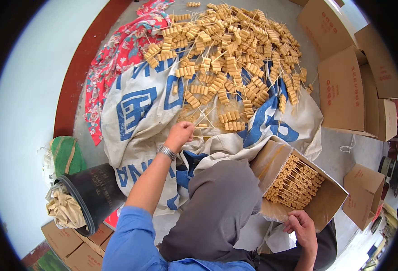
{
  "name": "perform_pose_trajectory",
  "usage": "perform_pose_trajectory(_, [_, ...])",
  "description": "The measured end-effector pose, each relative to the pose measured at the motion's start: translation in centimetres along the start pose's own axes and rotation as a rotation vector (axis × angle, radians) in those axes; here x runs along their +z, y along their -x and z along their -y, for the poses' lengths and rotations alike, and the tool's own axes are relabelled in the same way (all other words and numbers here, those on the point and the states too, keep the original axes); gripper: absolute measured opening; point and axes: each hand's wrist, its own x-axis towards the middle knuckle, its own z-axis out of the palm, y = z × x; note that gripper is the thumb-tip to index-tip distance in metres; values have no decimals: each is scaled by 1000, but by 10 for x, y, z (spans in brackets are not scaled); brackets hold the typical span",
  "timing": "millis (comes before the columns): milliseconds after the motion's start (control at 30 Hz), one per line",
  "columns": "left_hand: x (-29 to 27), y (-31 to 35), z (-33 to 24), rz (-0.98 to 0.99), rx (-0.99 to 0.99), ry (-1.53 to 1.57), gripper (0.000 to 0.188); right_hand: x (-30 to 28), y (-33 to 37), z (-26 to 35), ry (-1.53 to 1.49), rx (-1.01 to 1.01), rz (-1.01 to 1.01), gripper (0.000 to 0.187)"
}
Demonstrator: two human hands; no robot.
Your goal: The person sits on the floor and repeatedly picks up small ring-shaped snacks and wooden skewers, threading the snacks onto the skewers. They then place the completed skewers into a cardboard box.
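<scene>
My left hand [180, 134] reaches to the near edge of a big heap of skewers [235, 49], each threaded with tan, ridged rolls. Its fingers are closed on the thin stick of a skewer [234, 126] whose rolls lie just to the right. At the near rim of an open cardboard box [275, 163], my right hand [301, 227] has its fingers curled in a pinch; what they hold, if anything, I cannot make out. Inside the box, packed skewers [294, 183] lie in stacked rows, with roll ends and sticks facing up.
Under the heap spreads a white woven sheet [131, 90] with blue markings, beside a red floral cloth [113, 58]. A black bucket [100, 187] holding crumpled brown paper leans at the left. Open cardboard cartons [343, 90] stand at the right, a smaller one [362, 192] nearer.
</scene>
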Motion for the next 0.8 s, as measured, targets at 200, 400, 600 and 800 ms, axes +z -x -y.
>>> perform_pose_trajectory(200, [30, -81, 9, -149, 59, -484, 35, -1, -14, 6, -36, 149, -28, 21])
perform_pose_trajectory(400, [54, -113, -4, 7, -266, -165, 43, 4, -26, 20, 7, 239, -59, 20])
perform_pose_trajectory(600, [55, -129, 11, -26, -445, -19, 37, 19, -38, 10, 174, 145, -125, 18])
perform_pose_trajectory(800, [42, -88, -9, 54, -292, -73, 23, 24, -41, 6, 323, 46, -186, 19])
